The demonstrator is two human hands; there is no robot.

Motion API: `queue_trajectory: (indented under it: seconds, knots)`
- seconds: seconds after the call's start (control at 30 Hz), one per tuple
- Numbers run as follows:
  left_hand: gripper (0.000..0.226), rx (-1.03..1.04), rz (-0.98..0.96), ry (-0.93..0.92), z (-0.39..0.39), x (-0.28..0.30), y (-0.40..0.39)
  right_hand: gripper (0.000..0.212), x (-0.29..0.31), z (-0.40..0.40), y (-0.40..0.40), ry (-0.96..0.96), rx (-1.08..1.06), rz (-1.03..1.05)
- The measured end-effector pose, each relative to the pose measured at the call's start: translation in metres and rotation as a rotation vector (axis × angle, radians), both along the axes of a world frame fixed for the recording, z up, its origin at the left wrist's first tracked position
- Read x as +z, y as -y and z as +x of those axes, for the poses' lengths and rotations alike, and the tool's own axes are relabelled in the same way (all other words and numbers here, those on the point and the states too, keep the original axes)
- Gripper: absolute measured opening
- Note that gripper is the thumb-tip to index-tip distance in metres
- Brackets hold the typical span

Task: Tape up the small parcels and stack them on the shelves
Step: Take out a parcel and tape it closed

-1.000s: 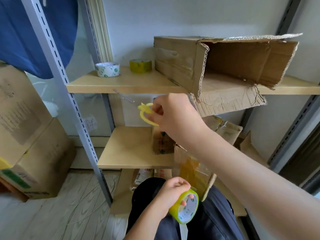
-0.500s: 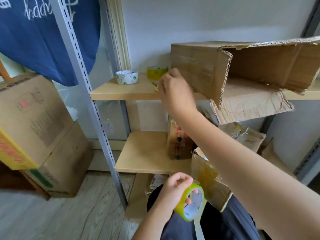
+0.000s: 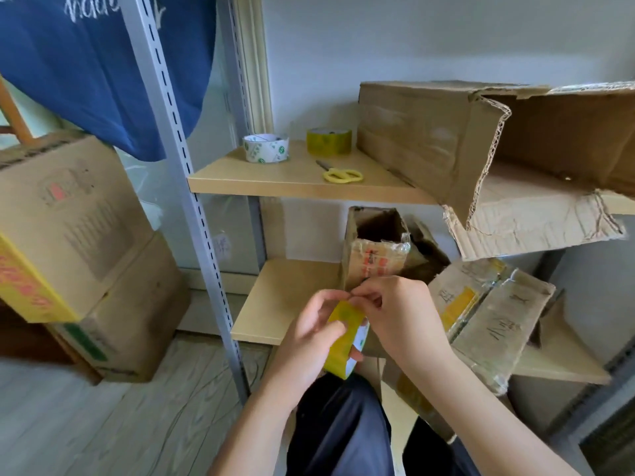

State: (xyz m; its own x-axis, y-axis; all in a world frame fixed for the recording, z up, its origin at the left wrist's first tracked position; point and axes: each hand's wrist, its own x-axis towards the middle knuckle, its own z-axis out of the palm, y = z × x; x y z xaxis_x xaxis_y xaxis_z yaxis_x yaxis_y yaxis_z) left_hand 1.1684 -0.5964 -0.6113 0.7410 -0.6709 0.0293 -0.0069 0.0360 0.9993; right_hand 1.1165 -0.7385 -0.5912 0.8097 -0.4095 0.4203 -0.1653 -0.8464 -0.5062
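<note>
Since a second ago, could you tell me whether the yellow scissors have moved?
Yes. The yellow scissors went from the right hand, below the upper shelf, up onto it, in front of the yellow tape roll.

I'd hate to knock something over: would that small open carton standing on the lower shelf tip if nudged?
Probably. The small open carton stands upright on a narrow base, so a sideways nudge could topple it. Its open top shows only a dark hollow, so it may be light. The crumpled cardboard would likely give under fingers.

Scissors (image 3: 342, 175) on upper shelf (image 3: 247, 176), before two tape rolls (image 3: 329, 141).
</note>
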Motion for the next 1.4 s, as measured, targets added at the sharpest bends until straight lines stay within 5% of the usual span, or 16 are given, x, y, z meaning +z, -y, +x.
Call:
queue_trajectory:
  seconds: [0.2, 0.33, 0.43, 0.57, 0.73, 0.9, 1.1, 1.2, 1.4]
  knots:
    - [0.057, 0.282, 0.077, 0.055, 0.041, 0.019, -0.013, 0.008, 0.062, 0.049, -0.031, 0.267, 0.084, -0.135]
    - [0.039, 0.367, 0.117, 0.062, 0.062, 0.019, -0.019, 0.009, 0.160, 0.104, -0.027, 0.427, 0.023, -0.048]
    - [0.030, 0.391, 0.037, 0.022, 0.065, 0.024, -0.015, 0.015, 0.203, 0.111, -0.019, 0.264, 0.135, -0.054]
    - [0.030, 0.351, -0.083, 0.107, 0.068, 0.038, -0.020, 0.045, 0.155, 0.086, -0.029, -0.116, 0.192, -0.101]
    - [0.039, 0.308, -0.328, 0.223, 0.068, 0.039, -0.036, 0.075, 0.080, 0.078, -0.004, -0.329, 0.149, 0.510]
    - [0.042, 0.298, -0.416, 0.265, 0.065, 0.036, -0.037, 0.052, 0.070, 0.082, -0.014, -0.361, 0.305, 0.790]
    - [0.049, 0.234, -0.372, 0.328, 0.065, 0.035, -0.037, 0.011, 0.075, 0.082, -0.012, -0.218, 0.255, 0.786]
    - [0.047, 0.208, -0.335, 0.346, 0.063, 0.034, -0.037, 0.009, 0.077, 0.086, -0.013, -0.154, 0.208, 0.703]
    - [0.041, 0.308, -0.207, 0.343, 0.068, 0.037, -0.037, 0.011, 0.093, 0.089, -0.022, 0.119, 0.150, 0.072]
